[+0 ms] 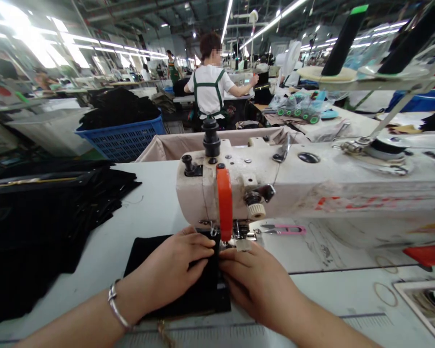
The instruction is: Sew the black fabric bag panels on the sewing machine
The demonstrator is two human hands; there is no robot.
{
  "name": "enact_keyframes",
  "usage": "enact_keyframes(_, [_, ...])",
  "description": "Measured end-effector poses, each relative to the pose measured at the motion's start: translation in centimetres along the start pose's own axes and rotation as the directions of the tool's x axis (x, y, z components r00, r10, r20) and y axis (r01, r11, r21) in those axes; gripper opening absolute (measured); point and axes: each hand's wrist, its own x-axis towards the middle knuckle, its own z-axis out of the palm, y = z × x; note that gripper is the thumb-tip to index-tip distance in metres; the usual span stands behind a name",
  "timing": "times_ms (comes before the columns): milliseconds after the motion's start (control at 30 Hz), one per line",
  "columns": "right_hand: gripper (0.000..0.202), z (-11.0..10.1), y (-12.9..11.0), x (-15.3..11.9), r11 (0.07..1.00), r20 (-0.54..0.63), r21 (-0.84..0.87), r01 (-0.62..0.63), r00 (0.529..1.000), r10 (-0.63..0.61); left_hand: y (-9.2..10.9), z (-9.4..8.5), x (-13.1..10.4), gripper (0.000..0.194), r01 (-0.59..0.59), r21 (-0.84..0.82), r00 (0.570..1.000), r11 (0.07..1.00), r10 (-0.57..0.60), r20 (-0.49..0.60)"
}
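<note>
Two bare hands are laid on a piece of black fabric (174,270) just in front of the needle area of a sewing machine (275,188). The left hand (174,270) is rested flat on the cloth, a silver bracelet (116,305) being worn at its wrist; its fingers (199,249) are held close together and pressed down on the fabric, nothing being pinched between them. The right hand (253,280) is set just beside it, its fingers (235,256) kept together and pressed on the cloth's right edge, their tips touching or nearly touching those of the left hand below the presser foot. Whether the right thumb grips the fabric's edge cannot be told. The black fabric is spread on the pale worktop (152,203), its far edge being tucked under the machine's orange guard (224,203).

Pink thread snips (282,229) are seen on the worktop under the machine arm. A stack of black garments (47,222) is piled at the left, well apart from the hands. Behind the machine, a fabric-lined bin (174,145) and a blue crate (125,137) filled with dark cloth are placed. Farther back, a person in a white shirt with green straps (210,87) is seated at another station, under long rows of ceiling lights in a large workshop.
</note>
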Motion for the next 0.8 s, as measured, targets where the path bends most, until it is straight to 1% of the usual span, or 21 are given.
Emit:
enact_keyframes(100, [0.025,0.1,0.1,-0.2,1.000,-0.017,-0.018,0.023,1.000,-0.023,-0.7,0.6,-0.4,0.030,-0.065,0.025,0.996,0.998,0.066,-0.053])
enact_keyframes(200, [0.029,0.1,0.3,-0.4,0.999,-0.022,-0.044,0.023,0.999,-0.024,-0.6,1.2,-1.1,0.031,-0.071,0.049,0.996,0.996,0.074,-0.049])
enact_keyframes(267, [0.032,0.1,0.5,-0.6,0.998,-0.020,-0.042,0.037,0.999,-0.038,0.2,1.6,-1.9,0.036,-0.052,0.091,0.997,0.994,0.057,-0.050])
enact_keyframes(333, [0.032,0.0,0.6,-0.9,0.997,-0.018,-0.027,0.067,0.998,-0.068,1.4,1.9,-2.9,0.042,-0.063,0.162,0.996,0.985,0.073,-0.055])
enact_keyframes(433, [0.026,0.0,0.5,-1.1,0.994,-0.030,-0.010,0.111,0.993,-0.111,2.9,2.4,-4.3,0.044,-0.146,0.227,0.986,0.963,0.160,-0.042])
enact_keyframes(500, [0.021,0.0,0.3,-1.2,0.992,-0.054,-0.006,0.130,0.990,-0.130,3.3,2.6,-4.9,0.045,-0.186,0.234,0.978,0.954,0.204,-0.051])
enact_keyframes(600, [0.021,0.0,0.1,-1.2,0.989,-0.075,-0.029,0.148,0.986,-0.150,3.1,2.6,-4.8,0.047,-0.199,0.232,0.973,0.952,0.220,-0.065])
enact_keyframes(667, [0.022,0.0,0.1,-1.3,0.988,-0.059,-0.045,0.149,0.987,-0.152,2.8,2.4,-4.5,0.049,-0.211,0.223,0.973,0.952,0.226,-0.047])
enact_keyframes(733, [0.025,-0.1,0.2,-1.3,0.990,-0.049,-0.021,0.141,0.989,-0.142,2.7,2.1,-4.1,0.048,-0.223,0.223,0.971,0.949,0.236,-0.033])
enact_keyframes(800, [0.026,-0.1,0.3,-1.4,0.993,-0.059,0.028,0.119,0.991,-0.117,3.0,2.2,-4.0,0.045,-0.191,0.227,0.977,0.955,0.207,-0.050])
